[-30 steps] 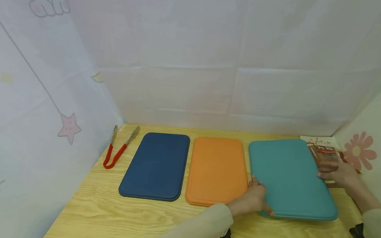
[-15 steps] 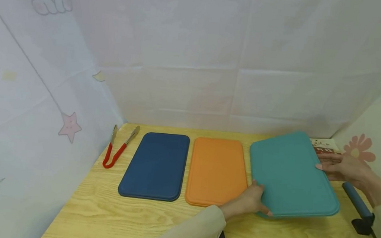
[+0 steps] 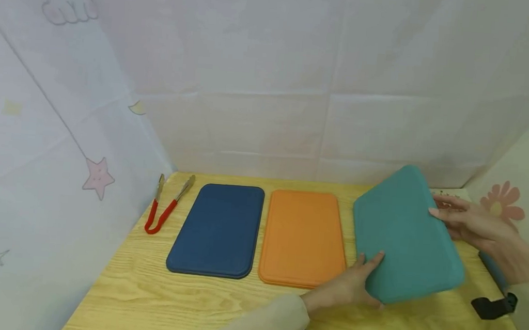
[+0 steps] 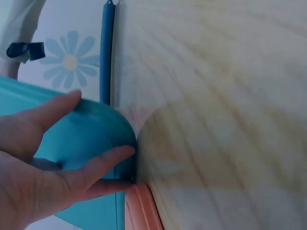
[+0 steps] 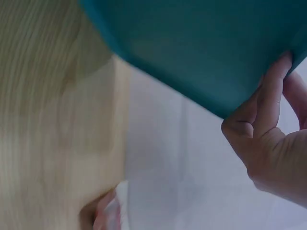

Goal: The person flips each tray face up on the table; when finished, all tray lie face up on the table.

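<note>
A teal board [image 3: 408, 238] is held tilted at the right of the table, its right side raised. My right hand [image 3: 479, 226] grips its right edge, thumb on top and fingers beneath; the right wrist view shows those fingers against the underside of the board [image 5: 192, 48]. At the lower left corner, my left hand [image 3: 350, 285] holds the board's edge between thumb and fingers. In the left wrist view the left hand [image 4: 53, 167] spans the corner of the board [image 4: 91, 134], close beside the orange board [image 4: 141, 211].
An orange board [image 3: 304, 238] and a dark blue board [image 3: 217, 228] lie flat to the left. Red-handled tongs [image 3: 162, 214] lie at the far left. Behind the right hand is a partly hidden package [image 3: 453, 193]; a blue rod-like thing [image 3: 493, 271] lies at the right.
The teal board's right side has risen and its tilt is steeper. My right hand has moved up and slightly left with it, while my left hand stays near the lower left corner.
</note>
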`<action>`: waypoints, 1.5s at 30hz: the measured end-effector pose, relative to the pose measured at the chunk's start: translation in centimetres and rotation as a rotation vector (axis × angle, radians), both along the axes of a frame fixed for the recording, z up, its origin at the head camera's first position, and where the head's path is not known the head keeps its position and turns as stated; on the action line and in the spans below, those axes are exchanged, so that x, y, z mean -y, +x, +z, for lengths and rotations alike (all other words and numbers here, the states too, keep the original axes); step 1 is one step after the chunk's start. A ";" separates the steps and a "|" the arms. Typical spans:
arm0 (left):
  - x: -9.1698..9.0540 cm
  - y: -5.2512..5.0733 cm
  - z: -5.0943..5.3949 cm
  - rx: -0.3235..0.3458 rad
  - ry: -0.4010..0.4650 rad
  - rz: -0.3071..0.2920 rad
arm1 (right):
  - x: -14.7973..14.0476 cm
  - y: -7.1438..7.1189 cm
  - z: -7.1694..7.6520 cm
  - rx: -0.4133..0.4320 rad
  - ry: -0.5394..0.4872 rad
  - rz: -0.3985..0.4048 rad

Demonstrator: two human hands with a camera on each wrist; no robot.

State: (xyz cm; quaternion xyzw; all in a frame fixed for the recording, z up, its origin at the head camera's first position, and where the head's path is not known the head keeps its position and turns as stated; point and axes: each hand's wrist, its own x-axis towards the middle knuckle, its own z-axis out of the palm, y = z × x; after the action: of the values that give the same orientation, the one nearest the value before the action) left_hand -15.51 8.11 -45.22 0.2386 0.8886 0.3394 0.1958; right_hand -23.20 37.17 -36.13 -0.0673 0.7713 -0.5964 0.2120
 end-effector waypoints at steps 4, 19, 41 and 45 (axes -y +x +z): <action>-0.2 1.0 0.0 -0.090 0.084 -0.005 | 1.6 -0.1 1.4 0.033 -0.083 -0.027; 0.3 2.5 4.7 -0.280 0.354 0.110 | 7.9 -1.2 3.8 0.075 -0.252 -0.135; 2.0 1.7 8.3 -0.446 0.424 0.108 | 7.9 -0.6 -5.6 0.145 0.000 -0.053; 2.6 1.5 7.9 -0.316 0.533 0.174 | 8.0 0.1 -7.9 0.169 0.077 -0.054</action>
State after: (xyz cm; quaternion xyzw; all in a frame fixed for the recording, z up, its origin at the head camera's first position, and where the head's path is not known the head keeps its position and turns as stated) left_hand -14.00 5.50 -37.30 0.2541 0.8050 0.5343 -0.0436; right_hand -23.08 29.18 -44.02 0.0120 0.7746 -0.5752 0.2626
